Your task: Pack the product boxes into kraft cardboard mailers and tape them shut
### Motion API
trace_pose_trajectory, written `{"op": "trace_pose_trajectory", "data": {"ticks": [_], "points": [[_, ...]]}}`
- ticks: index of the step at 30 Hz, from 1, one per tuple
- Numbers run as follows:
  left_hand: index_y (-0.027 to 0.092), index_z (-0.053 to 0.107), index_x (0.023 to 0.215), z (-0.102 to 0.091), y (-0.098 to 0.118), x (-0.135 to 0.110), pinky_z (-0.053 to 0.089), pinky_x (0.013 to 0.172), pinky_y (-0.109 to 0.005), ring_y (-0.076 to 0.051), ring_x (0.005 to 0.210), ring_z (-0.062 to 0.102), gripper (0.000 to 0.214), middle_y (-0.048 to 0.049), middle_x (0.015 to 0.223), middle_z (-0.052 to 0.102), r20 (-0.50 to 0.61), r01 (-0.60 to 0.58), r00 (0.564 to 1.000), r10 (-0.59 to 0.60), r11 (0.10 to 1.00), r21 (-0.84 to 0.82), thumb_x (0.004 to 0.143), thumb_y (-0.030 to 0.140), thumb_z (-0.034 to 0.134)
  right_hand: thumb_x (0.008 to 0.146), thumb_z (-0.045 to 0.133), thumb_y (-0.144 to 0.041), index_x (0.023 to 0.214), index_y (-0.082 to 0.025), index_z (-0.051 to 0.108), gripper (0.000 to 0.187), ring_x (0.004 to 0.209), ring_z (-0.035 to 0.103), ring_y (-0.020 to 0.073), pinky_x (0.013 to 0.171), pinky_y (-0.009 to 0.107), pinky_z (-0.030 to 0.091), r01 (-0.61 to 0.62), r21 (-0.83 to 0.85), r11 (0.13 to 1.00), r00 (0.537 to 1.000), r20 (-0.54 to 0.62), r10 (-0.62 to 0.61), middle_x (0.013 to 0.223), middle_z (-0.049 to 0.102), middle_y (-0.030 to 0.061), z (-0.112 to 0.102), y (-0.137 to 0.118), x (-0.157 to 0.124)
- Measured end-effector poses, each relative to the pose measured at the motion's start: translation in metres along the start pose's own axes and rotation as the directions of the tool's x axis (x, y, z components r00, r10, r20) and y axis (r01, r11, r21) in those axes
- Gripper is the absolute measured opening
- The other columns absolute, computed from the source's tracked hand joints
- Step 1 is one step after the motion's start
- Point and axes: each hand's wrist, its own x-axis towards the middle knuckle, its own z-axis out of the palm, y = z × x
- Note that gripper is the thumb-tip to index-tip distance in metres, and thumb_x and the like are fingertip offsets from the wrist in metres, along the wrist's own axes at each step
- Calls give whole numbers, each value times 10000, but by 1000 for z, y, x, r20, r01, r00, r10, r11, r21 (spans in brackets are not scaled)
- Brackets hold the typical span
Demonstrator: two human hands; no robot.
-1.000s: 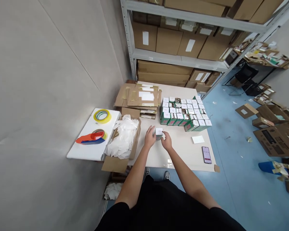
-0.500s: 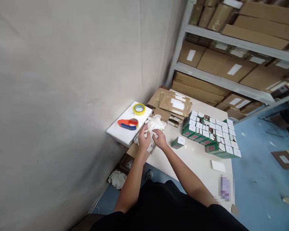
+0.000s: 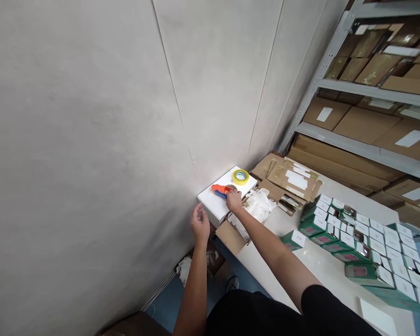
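My right hand (image 3: 234,200) is closed on the near end of an orange and blue tape dispenser (image 3: 218,189), which lies on a white foam box (image 3: 210,202) against the wall. Its fingertips are partly hidden. My left hand (image 3: 200,225) hovers by the front corner of that box, fingers apart and holding nothing. A yellow-edged roll of tape (image 3: 235,180) rests flat behind the dispenser. Below my right wrist, crumpled white plastic (image 3: 261,205) fills an open cardboard box (image 3: 231,237).
Flattened cardboard (image 3: 278,175) is stacked at the table's back. Several green and white boxes (image 3: 367,242) stand in rows on the white table (image 3: 266,266), with one green box (image 3: 293,240) apart. Shelves (image 3: 364,149) with cartons rise behind. A grey wall (image 3: 126,116) borders the left.
My right hand has moved from the white plastic to the tape dispenser and closed on it. My left hand has drawn away to the box's front corner. The view has swung left.
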Motion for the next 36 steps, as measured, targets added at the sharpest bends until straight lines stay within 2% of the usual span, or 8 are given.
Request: {"op": "trace_pose_trajectory", "data": {"ticks": [3,7,11,16,20,24,29,36], "points": [[181,675,1259,7,6,0,576,822,-329,-224,1012,709,366,-145,1188,727,-22,-2,1000,2,1000,0,927,262,545,960,552,-164,1095,-190,747,239,1144,541,297,1008,463,329,24,10,1000,985,-168,-22,1149,711,158,-5,14,-16],[182,692,1219,38,29,-5,570,782,-303,-215,1001,691,331,-134,1152,713,-24,-61,998,61,998,-24,930,261,551,990,589,-230,1031,-205,747,165,1085,553,280,1017,453,318,20,39,999,929,-370,-4,1051,718,125,-21,52,-51],[195,688,1210,87,62,-28,576,797,-305,-212,1042,678,308,-128,1185,685,63,-124,989,131,987,-100,936,250,556,1005,613,-279,1026,-221,735,136,1008,561,252,1024,429,305,-25,34,999,841,-540,40,945,707,79,-34,110,-104],[185,677,1218,159,99,-88,572,839,-315,-210,1059,674,316,-125,1191,688,241,-141,953,182,974,-179,930,240,560,1017,605,-284,1051,-225,733,146,987,564,234,974,393,312,-168,61,984,765,-622,169,933,694,60,-37,194,-199],[202,665,1236,212,114,-155,572,882,-320,-207,1080,676,332,-121,1243,681,463,-57,874,147,978,-203,924,252,562,1014,598,-272,1055,-237,742,153,1033,569,248,971,393,312,-348,159,924,751,-542,377,964,707,71,-24,250,-285],[205,663,1246,245,120,-227,574,899,-324,-218,1110,671,347,-124,1235,684,623,-9,774,117,985,-174,918,268,572,988,628,-243,1073,-249,748,147,1081,572,256,991,403,305,-511,237,826,722,-404,562,1007,724,77,1,292,-369],[214,663,1259,258,114,-302,574,911,-314,-218,1135,660,357,-125,1290,664,761,-9,639,108,991,-134,922,297,580,958,645,-206,1056,-233,762,154,1108,567,270,989,414,315,-656,282,700,639,-285,714,1044,729,96,53,326,-460],[201,666,1264,253,95,-366,574,893,-318,-216,1101,668,378,-125,1270,678,843,8,538,10,1000,-17,908,308,601,935,614,-159,1067,-215,782,221,1186,559,287,1021,443,326,-834,302,461,460,-79,884,1106,730,118,135,343,-562]]}}
